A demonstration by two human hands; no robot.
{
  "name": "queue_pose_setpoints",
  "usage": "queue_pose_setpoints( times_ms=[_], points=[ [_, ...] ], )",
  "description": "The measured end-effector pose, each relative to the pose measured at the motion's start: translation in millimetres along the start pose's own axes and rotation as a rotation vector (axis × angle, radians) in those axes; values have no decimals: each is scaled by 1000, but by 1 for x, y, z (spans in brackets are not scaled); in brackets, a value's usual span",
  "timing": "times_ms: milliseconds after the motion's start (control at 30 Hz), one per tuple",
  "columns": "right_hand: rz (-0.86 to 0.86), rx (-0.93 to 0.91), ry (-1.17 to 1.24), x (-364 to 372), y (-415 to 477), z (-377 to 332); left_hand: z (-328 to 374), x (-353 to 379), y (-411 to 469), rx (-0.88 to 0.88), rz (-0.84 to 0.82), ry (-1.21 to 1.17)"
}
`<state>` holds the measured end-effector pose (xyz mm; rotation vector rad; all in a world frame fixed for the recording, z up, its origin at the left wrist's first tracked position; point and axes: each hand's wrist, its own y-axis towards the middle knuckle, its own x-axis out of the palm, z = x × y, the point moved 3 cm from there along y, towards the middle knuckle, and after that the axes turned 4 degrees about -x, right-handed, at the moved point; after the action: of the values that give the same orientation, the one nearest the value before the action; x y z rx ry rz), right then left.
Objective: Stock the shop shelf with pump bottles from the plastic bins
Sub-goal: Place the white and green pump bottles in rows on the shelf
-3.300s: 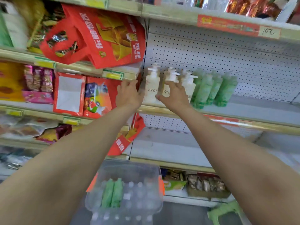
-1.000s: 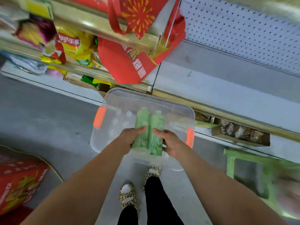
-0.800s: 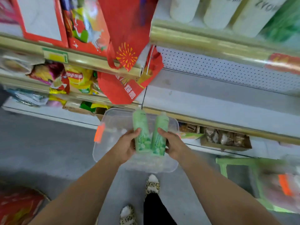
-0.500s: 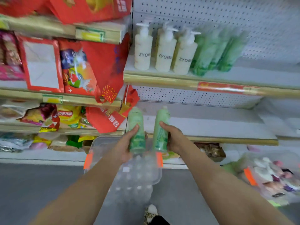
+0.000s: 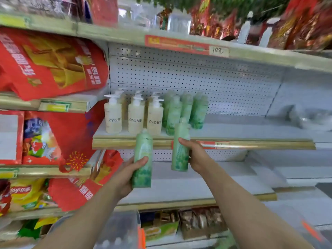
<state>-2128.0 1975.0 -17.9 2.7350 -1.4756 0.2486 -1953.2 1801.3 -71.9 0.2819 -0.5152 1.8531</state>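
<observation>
My left hand (image 5: 128, 172) grips a green bottle (image 5: 143, 155) upright, below the shelf's front edge. My right hand (image 5: 195, 155) grips a second green bottle (image 5: 180, 146), held higher, its top level with the shelf (image 5: 242, 131). On that shelf stand three cream ZYOME pump bottles (image 5: 135, 115) in front, more behind them, and several green bottles (image 5: 186, 108) to their right. The clear plastic bin (image 5: 116, 230) shows blurred at the bottom, between my forearms.
Red gift bags (image 5: 52, 63) and snack packs fill the shelves on the left. The shelf to the right of the green bottles is bare white metal with a pegboard back (image 5: 215, 78). A lower white shelf (image 5: 206, 182) lies behind my hands.
I lifted two green bottles out of the bin and raised them toward the shelf. The right one has moved apart from the left and higher. The view tilted up.
</observation>
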Motion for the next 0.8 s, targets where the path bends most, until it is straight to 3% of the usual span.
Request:
queue_pose_setpoints(
  times_ms=[333, 800],
  points=[
    [47, -161, -15, -76, 108, -83, 22, 79, 73, 147, 43, 2],
    [-48, -152, -132, -90, 188, -59, 26, 118, 113, 215, 111, 20]
  ],
)
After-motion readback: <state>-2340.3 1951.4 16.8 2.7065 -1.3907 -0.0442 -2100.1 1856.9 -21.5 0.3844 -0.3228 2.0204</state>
